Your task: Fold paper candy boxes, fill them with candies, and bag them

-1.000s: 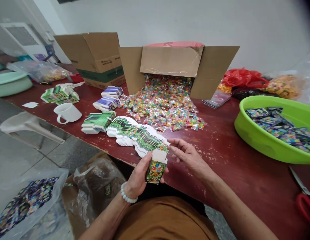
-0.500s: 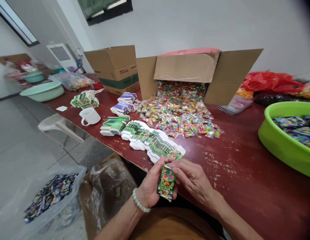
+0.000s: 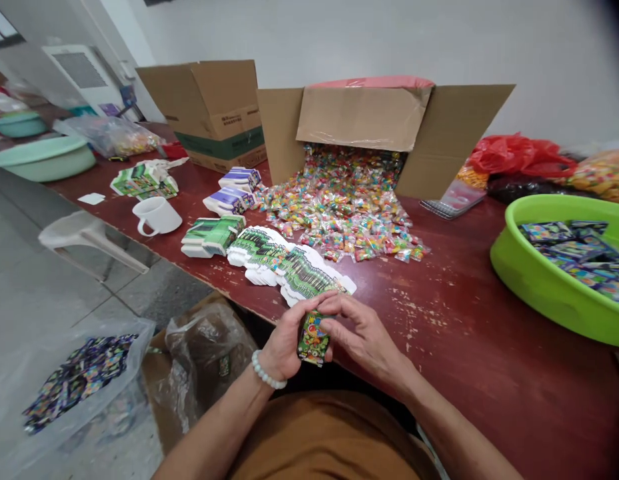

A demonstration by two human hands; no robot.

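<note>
My left hand (image 3: 288, 340) grips a small green printed box (image 3: 312, 339) from the left side, just over the near edge of the dark red table (image 3: 464, 313). My right hand (image 3: 358, 331) pinches the top of the same box with its fingertips pressed together. Just beyond my hands lies a fanned row of flat green box blanks (image 3: 289, 263). Further back, a pile of colourful wrapped sweets (image 3: 342, 213) spills from a tipped cardboard carton (image 3: 374, 123).
A lime-green basin (image 3: 549, 280) of dark packets sits at the right. A white mug (image 3: 156, 215), stacks of folded green and purple boxes (image 3: 224, 200) and a second carton (image 3: 209, 107) stand at the left. Plastic bags (image 3: 74, 387) sit on the floor at the left.
The box's white top flap stood open a second ago; now it is folded down under my right fingertips. Both hands stay on the box.
</note>
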